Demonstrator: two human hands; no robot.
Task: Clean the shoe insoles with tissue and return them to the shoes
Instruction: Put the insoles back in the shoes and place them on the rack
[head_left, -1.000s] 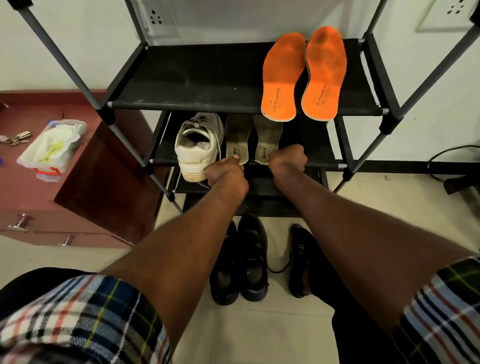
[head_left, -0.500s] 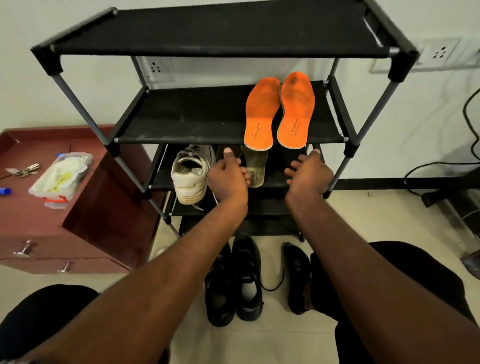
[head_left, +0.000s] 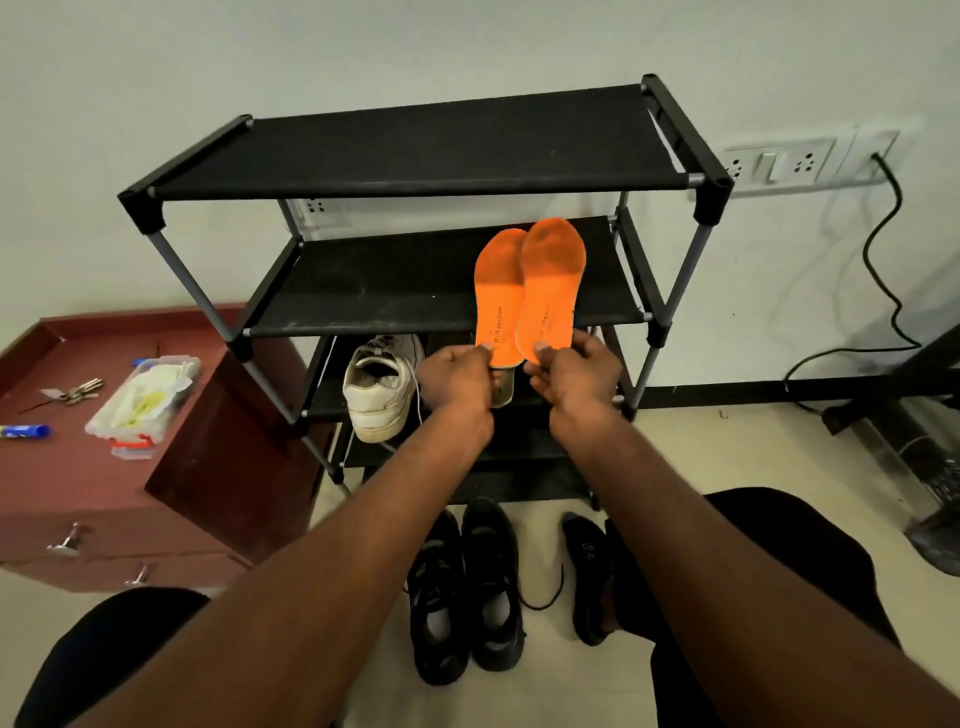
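Observation:
Two orange insoles lie side by side on the second shelf of the black shoe rack, heels hanging over its front edge. My left hand pinches the heel of the left orange insole. My right hand pinches the heel of the right orange insole, which overlaps the left one. A grey-green insole shows between my hands on the shelf below, beside a white sneaker. A pair of black shoes stands on the floor in front of the rack, with a third black shoe to their right.
A red-brown cabinet stands left of the rack, carrying a clear tub of tissues, keys and a small blue tube. A black cable runs down the wall from a socket at the right.
Both hands left the grey-green insoles on the lower shelf, rose, and took hold of the orange insoles' heels. The view has tilted up and pulled back, showing the rack's top shelf.

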